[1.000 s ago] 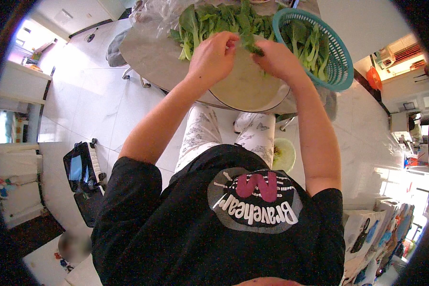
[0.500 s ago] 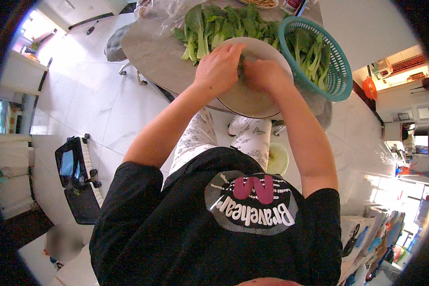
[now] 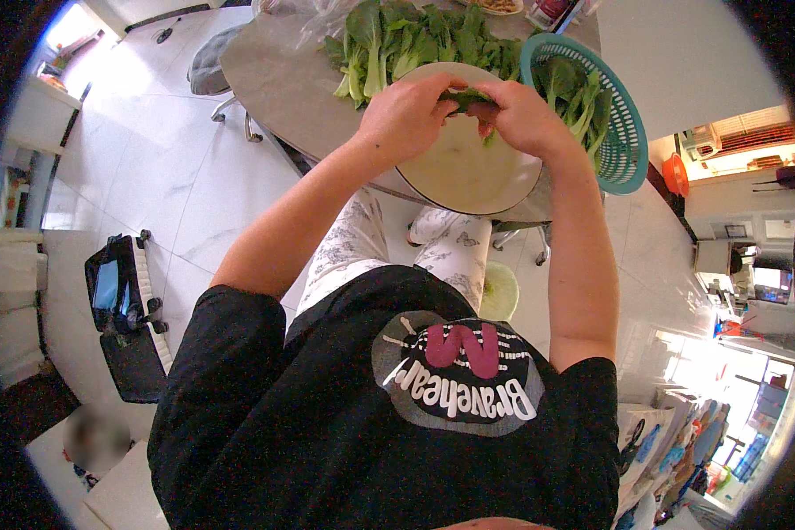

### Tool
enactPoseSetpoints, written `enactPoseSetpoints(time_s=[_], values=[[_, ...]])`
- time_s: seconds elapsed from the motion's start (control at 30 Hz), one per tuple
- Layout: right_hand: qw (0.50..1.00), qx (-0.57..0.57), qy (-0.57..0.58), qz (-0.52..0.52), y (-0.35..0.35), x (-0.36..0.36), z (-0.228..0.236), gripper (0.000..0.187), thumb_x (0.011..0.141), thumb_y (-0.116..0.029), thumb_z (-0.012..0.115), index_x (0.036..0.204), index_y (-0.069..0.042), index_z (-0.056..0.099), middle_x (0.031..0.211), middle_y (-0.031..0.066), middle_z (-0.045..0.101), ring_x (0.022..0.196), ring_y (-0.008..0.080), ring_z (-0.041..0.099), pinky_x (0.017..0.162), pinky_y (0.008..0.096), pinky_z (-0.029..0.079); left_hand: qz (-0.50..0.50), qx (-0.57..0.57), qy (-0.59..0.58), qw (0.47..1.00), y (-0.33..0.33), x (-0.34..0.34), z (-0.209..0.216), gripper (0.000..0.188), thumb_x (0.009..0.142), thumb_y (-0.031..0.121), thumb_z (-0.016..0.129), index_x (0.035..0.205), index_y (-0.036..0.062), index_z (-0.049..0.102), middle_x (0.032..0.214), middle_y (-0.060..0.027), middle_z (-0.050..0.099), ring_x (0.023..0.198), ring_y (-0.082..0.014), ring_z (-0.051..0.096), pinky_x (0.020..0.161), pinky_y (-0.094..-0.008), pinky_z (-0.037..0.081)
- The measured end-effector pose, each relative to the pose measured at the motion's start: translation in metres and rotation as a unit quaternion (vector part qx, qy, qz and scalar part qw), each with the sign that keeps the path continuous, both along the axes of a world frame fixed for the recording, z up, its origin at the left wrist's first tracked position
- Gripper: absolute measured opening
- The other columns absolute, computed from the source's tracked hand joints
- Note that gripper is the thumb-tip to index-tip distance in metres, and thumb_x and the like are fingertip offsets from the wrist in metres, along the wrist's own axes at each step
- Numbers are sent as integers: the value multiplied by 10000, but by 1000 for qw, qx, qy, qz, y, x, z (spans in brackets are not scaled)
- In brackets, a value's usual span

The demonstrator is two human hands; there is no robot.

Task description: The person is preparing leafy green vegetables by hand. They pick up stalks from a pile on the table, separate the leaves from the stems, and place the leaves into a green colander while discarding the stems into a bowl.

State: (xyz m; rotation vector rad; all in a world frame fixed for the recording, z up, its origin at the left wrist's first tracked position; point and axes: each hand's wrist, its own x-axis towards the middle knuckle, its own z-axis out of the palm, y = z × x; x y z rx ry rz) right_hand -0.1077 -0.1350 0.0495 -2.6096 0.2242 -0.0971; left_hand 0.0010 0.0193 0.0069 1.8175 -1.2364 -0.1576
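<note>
Over a wide pale basin (image 3: 468, 181) at the table's near edge, my two hands come close together. My left hand (image 3: 408, 115) is closed, with its fingers pinching a dark green vegetable leaf (image 3: 465, 98). From the other side, my right hand (image 3: 528, 117) grips the same leaf, its fingertips curled beneath. A small pale green bit shows by the right fingertips. Behind the basin lies a heap of leafy greens (image 3: 415, 40) with light stalks. Right of it, a turquoise slotted basket (image 3: 629, 132) holds more greens (image 3: 579, 97).
The grey table (image 3: 274, 66) carries a clear plastic bag (image 3: 314, 22) and a plate of food (image 3: 499, 6) at its far side. A grey stool (image 3: 210, 71) stands left of it. On the floor are a pale green bowl (image 3: 501, 293) and an open black case (image 3: 128, 318).
My right hand has risen out of the basin toward its far rim and now meets the left at a leaf. The view has shifted slightly.
</note>
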Motion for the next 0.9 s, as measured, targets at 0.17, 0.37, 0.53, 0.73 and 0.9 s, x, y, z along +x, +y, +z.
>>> enactPoseSetpoints(time_s=[0.17, 0.37, 0.53, 0.73, 0.9], values=[[991, 122, 18, -42, 4, -2, 6, 170, 853, -114, 582, 996, -24, 605, 728, 95, 600, 628, 172, 583, 585, 329, 469, 3, 2, 51, 999, 2, 1, 6, 219, 877, 212, 622, 1025, 50, 631, 731, -65, 662, 587, -141, 611, 581, -298, 507], [981, 178, -74, -33, -3, -10, -1, 152, 890, -143, 576, 964, -15, 610, 706, 71, 593, 628, 157, 566, 586, 323, 462, 30, -44, 64, 996, 2, 0, 9, 351, 839, 189, 669, 1136, 42, 553, 819, -86, 672, 714, -174, 648, 671, -326, 519], [952, 223, -167, -130, -12, -13, -4, 169, 885, -188, 597, 957, -37, 626, 668, 62, 626, 582, 171, 567, 567, 322, 463, 27, -63, 56, 996, 0, 2, 4, 477, 821, 173, 672, 1238, 52, 474, 916, -112, 677, 861, -229, 662, 759, -355, 516], [921, 235, -233, -204, -9, -17, 8, 233, 884, -261, 592, 942, -38, 629, 672, 110, 654, 605, 241, 641, 600, 375, 487, 20, -8, -28, 999, -2, 3, 0, 286, 864, 234, 604, 1092, 62, 615, 969, -121, 676, 904, -272, 656, 772, -372, 513], [955, 124, -161, -214, -4, -19, 1, 192, 898, -200, 576, 926, -13, 607, 638, 102, 632, 534, 212, 598, 571, 347, 472, 37, 28, -44, 998, 1, -5, 6, 237, 897, 263, 546, 1045, 109, 649, 983, -109, 669, 917, -304, 637, 786, -391, 501]])
